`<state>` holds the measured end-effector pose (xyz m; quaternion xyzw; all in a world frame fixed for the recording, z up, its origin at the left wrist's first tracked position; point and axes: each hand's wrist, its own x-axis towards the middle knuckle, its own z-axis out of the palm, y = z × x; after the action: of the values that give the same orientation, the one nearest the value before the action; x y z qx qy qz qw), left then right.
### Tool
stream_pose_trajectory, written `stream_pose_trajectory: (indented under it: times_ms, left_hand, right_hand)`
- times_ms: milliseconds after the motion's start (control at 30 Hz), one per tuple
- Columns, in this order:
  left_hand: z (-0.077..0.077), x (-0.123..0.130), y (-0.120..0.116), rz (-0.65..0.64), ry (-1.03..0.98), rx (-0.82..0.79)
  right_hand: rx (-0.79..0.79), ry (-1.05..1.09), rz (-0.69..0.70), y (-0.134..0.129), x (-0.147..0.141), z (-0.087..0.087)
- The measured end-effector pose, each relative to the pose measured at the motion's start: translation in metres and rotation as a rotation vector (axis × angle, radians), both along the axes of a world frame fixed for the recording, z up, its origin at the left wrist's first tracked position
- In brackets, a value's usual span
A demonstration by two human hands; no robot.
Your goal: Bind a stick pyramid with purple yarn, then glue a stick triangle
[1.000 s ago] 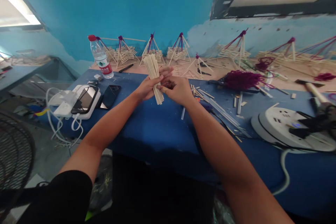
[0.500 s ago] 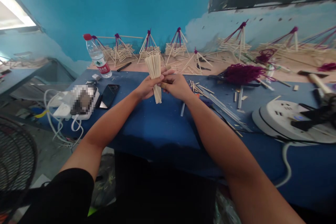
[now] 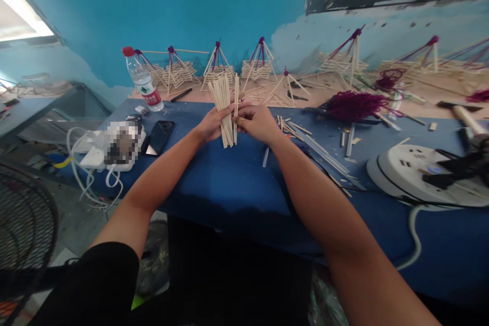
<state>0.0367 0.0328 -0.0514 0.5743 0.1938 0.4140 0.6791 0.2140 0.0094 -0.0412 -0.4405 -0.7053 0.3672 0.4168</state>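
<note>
A bundle of thin wooden sticks (image 3: 220, 92) stands nearly upright in my left hand (image 3: 211, 123), whose fingers are closed around it. At the bundle's right side, my right hand (image 3: 257, 123) pinches a few wooden sticks (image 3: 236, 92), set a little apart from the rest by a narrow gap. Both hands meet above the blue table top (image 3: 217, 178). Behind them, a row of stick frames tied at the top with purple cord, such as this pyramid-shaped frame (image 3: 261, 61), lines the wall.
A water bottle (image 3: 147, 86), a phone (image 3: 160, 136) and a white power strip (image 3: 93, 157) with cables are on the left. To the right lie purple cord (image 3: 353, 105), clear plastic strips (image 3: 324, 155), stick scraps and a round white socket unit (image 3: 401, 175). A fan (image 3: 26, 234) stands lower left.
A few sticks at the bundle's right edge have been separated from the rest by my right hand. The left hand keeps its hold on the bundle.
</note>
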Motion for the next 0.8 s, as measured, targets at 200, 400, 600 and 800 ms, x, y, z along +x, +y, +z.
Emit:
stream_pose_trajectory:
  times_ms: [200,400,600,800]
  left_hand:
    - [0.000,-0.001,0.002,-0.042,0.009,-0.020]
    - [0.002,0.003,-0.005,-0.033,-0.007,-0.037]
    - [0.016,-0.008,-0.001,0.085,0.081,-0.081]
    - [0.034,-0.050,0.027,0.665,0.526,0.201]
  right_hand:
    - [0.000,0.010,-0.006,0.001,0.000,-0.001]
    - [0.000,0.005,0.005,-0.002,-0.004,0.000]
    - [-0.015,0.027,0.007,-0.002,0.001,0.001]
    - [-0.014,0.032,-0.068,-0.001,0.005,0.001]
